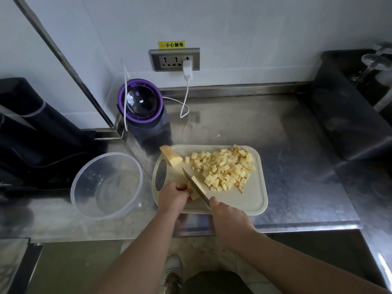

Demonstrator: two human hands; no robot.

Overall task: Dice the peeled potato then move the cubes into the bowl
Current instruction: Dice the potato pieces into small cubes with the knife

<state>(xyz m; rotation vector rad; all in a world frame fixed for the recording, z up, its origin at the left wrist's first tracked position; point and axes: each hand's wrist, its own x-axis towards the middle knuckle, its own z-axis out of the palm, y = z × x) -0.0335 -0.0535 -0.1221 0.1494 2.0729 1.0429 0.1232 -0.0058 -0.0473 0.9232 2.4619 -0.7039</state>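
Beside the bowl point(73, 187), knife point(190, 178) apparently halves potato point(199, 184) at the board point(244, 201) edge.

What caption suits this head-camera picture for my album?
Left hand steadies a potato piece, right hand slices it with a knife; diced cubes heap on the board beside a bowl.

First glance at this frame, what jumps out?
A heap of potato cubes covers the right half of the cutting board. At its near left, the right hand presses a knife through a potato piece that the left hand steadies. The clear bowl beside the board holds no cubes yet.
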